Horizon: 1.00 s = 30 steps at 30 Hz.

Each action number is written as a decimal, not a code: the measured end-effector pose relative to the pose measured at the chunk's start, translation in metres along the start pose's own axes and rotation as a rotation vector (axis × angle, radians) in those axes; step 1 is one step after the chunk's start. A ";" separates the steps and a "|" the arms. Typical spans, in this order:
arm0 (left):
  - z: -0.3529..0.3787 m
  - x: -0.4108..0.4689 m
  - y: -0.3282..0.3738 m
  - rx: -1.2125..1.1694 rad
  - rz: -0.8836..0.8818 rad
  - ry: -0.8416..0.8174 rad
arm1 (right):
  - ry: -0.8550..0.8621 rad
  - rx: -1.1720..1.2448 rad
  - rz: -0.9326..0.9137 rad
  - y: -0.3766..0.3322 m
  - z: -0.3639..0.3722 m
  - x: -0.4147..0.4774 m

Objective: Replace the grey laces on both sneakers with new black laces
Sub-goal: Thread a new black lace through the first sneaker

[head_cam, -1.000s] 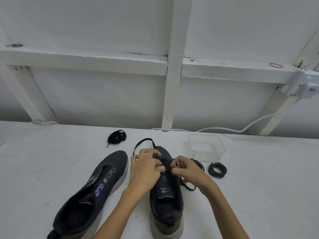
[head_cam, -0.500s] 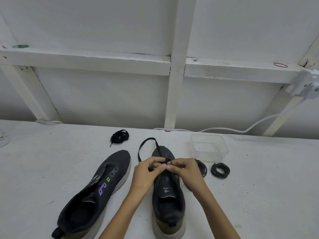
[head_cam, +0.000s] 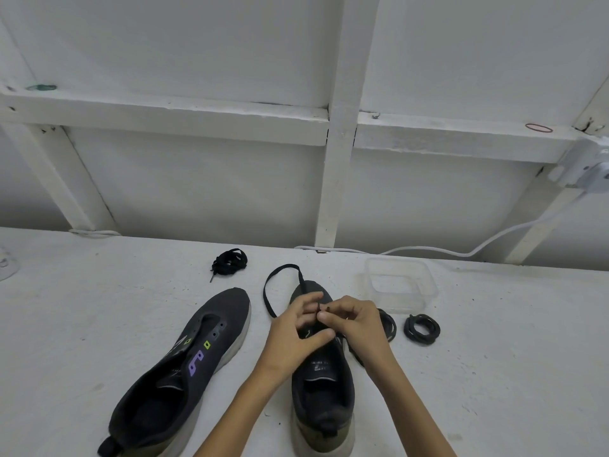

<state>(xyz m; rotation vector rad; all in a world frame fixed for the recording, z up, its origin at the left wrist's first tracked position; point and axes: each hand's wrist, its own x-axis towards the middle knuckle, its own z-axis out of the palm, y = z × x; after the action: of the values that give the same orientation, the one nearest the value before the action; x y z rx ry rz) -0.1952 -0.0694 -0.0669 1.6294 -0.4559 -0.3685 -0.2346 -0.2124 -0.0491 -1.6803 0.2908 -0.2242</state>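
Two dark sneakers lie on the white table. The left sneaker [head_cam: 184, 367] has bare eyelets and no lace. Over the front of the right sneaker [head_cam: 321, 394] my left hand [head_cam: 293, 334] and my right hand [head_cam: 356, 324] meet, both pinching a black lace [head_cam: 273, 291] near its tip at the eyelets. The lace loops out to the left past the toe. A bundled black lace [head_cam: 229, 260] lies behind the left sneaker. A coiled dark lace [head_cam: 422, 328] lies to the right, and another coil [head_cam: 389, 326] shows just behind my right hand.
A clear plastic container [head_cam: 400, 283] stands behind the coiled laces. A white cable [head_cam: 428, 250] runs along the table's back edge to a wall socket [head_cam: 586, 173]. White wooden framing forms the wall behind.
My hands have drawn closer together and a little further toward the toe of the right sneaker. The lace loop has shifted slightly to the left.
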 end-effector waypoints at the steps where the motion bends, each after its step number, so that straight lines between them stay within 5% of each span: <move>1: 0.001 0.000 -0.001 0.005 -0.013 -0.002 | 0.014 -0.040 -0.025 -0.001 0.000 0.001; 6: 0.002 0.004 0.003 0.062 -0.016 -0.035 | -0.026 -0.037 -0.073 -0.027 0.003 0.007; 18: -0.001 0.011 0.001 0.103 -0.049 -0.046 | 0.097 0.399 -0.266 -0.123 -0.001 0.082; 21: 0.001 0.015 0.003 0.088 -0.068 -0.035 | 0.049 0.239 -0.139 -0.101 -0.005 0.087; 26: 0.002 0.018 0.001 0.105 -0.061 -0.016 | -0.290 -0.529 0.185 -0.063 -0.032 0.052; 28: 0.001 0.019 0.000 0.154 -0.049 -0.020 | -0.383 -0.533 0.247 -0.053 -0.029 0.036; 30: 0.002 0.019 0.000 0.151 -0.047 -0.026 | -0.294 -0.451 0.205 -0.043 -0.022 0.031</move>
<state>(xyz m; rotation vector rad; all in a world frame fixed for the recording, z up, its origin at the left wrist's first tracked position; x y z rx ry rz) -0.1798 -0.0803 -0.0668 1.7860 -0.4751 -0.3988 -0.2093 -0.2381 -0.0038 -2.0805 0.3038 0.2599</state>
